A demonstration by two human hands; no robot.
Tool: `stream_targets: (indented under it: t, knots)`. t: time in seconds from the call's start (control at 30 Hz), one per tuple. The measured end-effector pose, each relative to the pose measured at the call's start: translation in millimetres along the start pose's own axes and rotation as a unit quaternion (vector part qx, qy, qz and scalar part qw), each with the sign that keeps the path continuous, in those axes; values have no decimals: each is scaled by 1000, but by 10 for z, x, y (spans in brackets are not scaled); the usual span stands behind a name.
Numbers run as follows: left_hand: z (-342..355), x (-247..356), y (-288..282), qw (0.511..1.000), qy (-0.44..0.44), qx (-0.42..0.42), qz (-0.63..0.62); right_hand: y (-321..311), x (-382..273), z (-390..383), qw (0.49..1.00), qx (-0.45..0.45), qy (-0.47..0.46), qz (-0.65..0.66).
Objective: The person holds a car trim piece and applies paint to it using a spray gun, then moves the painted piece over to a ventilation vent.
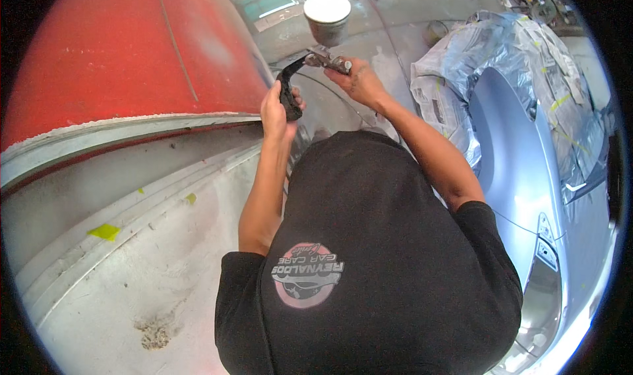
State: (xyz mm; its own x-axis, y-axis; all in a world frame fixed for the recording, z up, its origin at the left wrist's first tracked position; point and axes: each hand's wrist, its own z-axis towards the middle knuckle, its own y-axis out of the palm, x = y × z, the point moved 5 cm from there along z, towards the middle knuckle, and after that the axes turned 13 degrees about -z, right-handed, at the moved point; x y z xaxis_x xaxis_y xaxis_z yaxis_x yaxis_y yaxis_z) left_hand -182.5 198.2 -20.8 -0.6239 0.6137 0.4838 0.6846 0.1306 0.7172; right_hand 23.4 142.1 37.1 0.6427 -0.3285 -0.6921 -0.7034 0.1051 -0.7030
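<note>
Both hands are raised ahead of my body, on either side of a hand tool with a metal body and a bent black part (290, 78). My left hand (273, 111) is closed around the black lower end, fingers wrapped about it. My right hand (361, 80) grips the metal body (324, 60), near a round knob at its right end. The tool's exact kind cannot be made out. Just beyond it stands a grey bucket (328, 31) with a white top.
A large red panel (125, 52) with a pale lower edge rises close on my left. To the right are a light blue car fender (514, 138) and a bundle covered in newspaper and plastic sheeting (455, 65). A thin dark hose (336, 93) runs behind my hands.
</note>
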Motion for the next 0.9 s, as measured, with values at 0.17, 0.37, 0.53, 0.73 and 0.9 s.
stream_targets:
  t: [0.17, 0.37, 0.53, 0.73, 0.9]
  knots:
    - [-6, -86, -8, 999, -6, 1, -40, 53, 163, 76, 997, -60, 8, -39]
    - [-98, -111, 36, 998, -6, 13, -62, 19, 70, 1, 999, 7, -18, 26]
    - [-112, -88, -20, 996, 2, 4, -88, -139, 140, -4, 996, -17, -3, 91]
    - [-229, -95, 90, 994, -2, -17, -108, -24, 392, 69, 997, -28, 44, 49]
    - [-370, -55, 141, 996, 1, -19, -92, -5, 391, 160, 996, -38, 60, 61]
